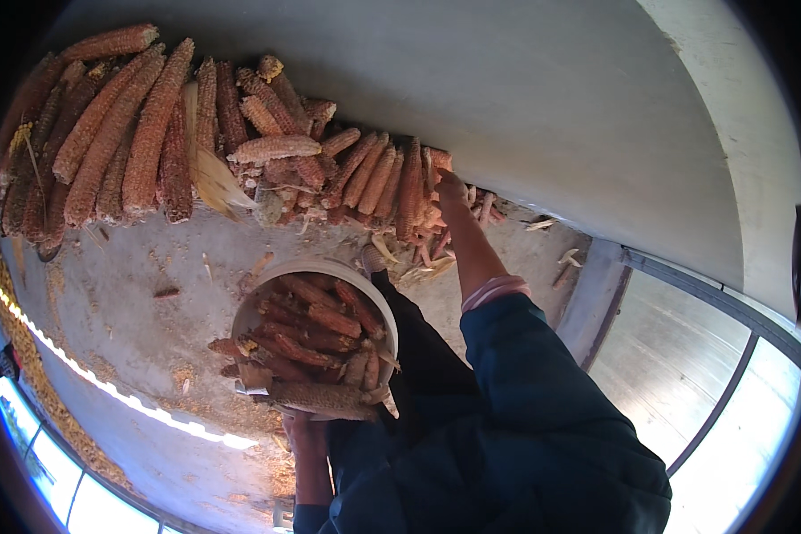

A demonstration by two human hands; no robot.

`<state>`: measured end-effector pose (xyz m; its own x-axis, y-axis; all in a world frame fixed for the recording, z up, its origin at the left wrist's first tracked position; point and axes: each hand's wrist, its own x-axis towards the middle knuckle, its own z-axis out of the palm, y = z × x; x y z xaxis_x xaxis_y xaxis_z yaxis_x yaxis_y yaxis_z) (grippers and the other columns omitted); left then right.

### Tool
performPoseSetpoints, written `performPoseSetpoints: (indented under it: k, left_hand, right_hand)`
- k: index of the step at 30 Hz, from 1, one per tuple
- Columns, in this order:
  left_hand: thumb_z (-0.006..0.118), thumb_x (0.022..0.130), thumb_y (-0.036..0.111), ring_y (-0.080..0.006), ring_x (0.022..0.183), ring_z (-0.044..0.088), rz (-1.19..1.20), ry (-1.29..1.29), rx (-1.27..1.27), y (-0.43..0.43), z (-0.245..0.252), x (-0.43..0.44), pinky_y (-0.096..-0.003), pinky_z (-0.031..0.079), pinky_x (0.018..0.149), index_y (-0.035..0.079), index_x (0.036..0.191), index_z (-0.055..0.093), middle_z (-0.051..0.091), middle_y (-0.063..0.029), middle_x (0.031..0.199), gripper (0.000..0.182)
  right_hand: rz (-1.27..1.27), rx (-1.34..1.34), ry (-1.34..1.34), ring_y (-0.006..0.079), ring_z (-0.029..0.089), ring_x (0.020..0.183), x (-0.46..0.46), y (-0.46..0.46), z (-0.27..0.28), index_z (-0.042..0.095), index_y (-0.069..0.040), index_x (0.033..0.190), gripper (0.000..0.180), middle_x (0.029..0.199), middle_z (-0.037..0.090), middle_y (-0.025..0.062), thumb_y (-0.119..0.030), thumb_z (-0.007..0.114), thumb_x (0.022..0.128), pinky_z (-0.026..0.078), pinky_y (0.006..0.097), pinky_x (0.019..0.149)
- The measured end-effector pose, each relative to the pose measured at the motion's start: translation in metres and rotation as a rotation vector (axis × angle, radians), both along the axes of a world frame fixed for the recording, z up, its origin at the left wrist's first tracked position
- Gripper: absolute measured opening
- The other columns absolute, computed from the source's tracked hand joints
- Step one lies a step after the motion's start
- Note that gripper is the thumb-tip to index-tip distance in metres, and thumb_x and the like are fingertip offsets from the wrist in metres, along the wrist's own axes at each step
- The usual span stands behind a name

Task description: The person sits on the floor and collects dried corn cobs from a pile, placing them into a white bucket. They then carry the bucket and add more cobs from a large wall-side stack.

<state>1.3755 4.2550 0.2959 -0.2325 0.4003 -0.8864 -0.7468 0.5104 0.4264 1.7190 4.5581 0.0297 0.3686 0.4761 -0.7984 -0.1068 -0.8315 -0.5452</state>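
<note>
A white plastic bucket (388,320) filled with reddish-brown corn cobs (334,320) is in front of my body. My left hand (304,430) grips its near side, with the fingers partly hidden below the rim. My right hand (452,192) reaches out to the right end of a long stack of shelled corn cobs (150,133) along the wall. Its fingers are against the cobs there, and whether they have closed around one is hidden. Dry pale husk (217,180) hangs from the stack's front.
A grey wall (541,100) rises behind the stack. Scattered kernels, husk bits and a small cob piece (167,292) lie on the concrete floor (120,300). Beyond a sunlit strip at left runs a band of yellow kernels (60,414). My shoe (374,259) is just beyond the bucket. A framed door (667,347) is at right.
</note>
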Motion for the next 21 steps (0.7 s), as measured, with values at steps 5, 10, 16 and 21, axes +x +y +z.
performPoseSetpoints:
  k: [5, 10, 16, 21]
  left_hand:
    - [0.062, 0.083, 0.014, -0.0304, 0.114, 0.054, -0.071, 0.039, 0.014, -0.002, -0.007, -0.002, -0.0428, 0.048, 0.096, -0.002, 0.137, 0.036, 0.050, -0.0172, 0.127, 0.062]
    - [0.062, 0.082, 0.013, -0.0298, 0.114, 0.054, -0.069, 0.038, 0.036, -0.002, -0.006, -0.003, -0.0422, 0.046, 0.097, -0.002, 0.137, 0.036, 0.050, -0.0166, 0.126, 0.063]
    - [0.060, 0.081, 0.008, -0.0268, 0.105, 0.060, -0.043, 0.031, -0.021, -0.025, -0.008, -0.016, -0.0388, 0.053, 0.088, 0.000, 0.130, 0.041, 0.055, -0.0140, 0.119, 0.053]
    - [0.057, 0.084, 0.010, -0.0232, 0.099, 0.062, -0.051, 0.088, -0.036, -0.037, -0.003, -0.025, -0.0368, 0.055, 0.084, 0.001, 0.120, 0.049, 0.059, -0.0113, 0.111, 0.038]
  right_hand:
    - [0.225, 0.068, -0.094, 0.0314, 0.049, 0.124, 0.005, 0.002, -0.027, 0.051, -0.016, 0.136, 0.055, 0.136, 0.050, 0.0162, 0.003, 0.050, 0.084, 0.046, 0.0425, 0.096]
    - [0.406, 0.137, -0.223, 0.0330, 0.052, 0.122, 0.022, -0.007, -0.040, 0.050, -0.012, 0.136, 0.053, 0.136, 0.051, 0.0192, -0.001, 0.051, 0.084, 0.047, 0.0405, 0.095]
    - [0.197, 0.203, -0.046, 0.0232, 0.062, 0.099, 0.014, -0.030, 0.026, 0.051, -0.009, 0.134, 0.046, 0.122, 0.059, 0.0119, -0.003, 0.053, 0.088, 0.055, 0.0359, 0.072]
    - [0.473, 0.555, 0.143, 0.0118, 0.062, 0.085, -0.069, -0.066, 0.187, 0.058, -0.003, 0.118, 0.025, 0.093, 0.065, 0.0048, -0.012, 0.053, 0.095, 0.051, 0.0256, 0.071]
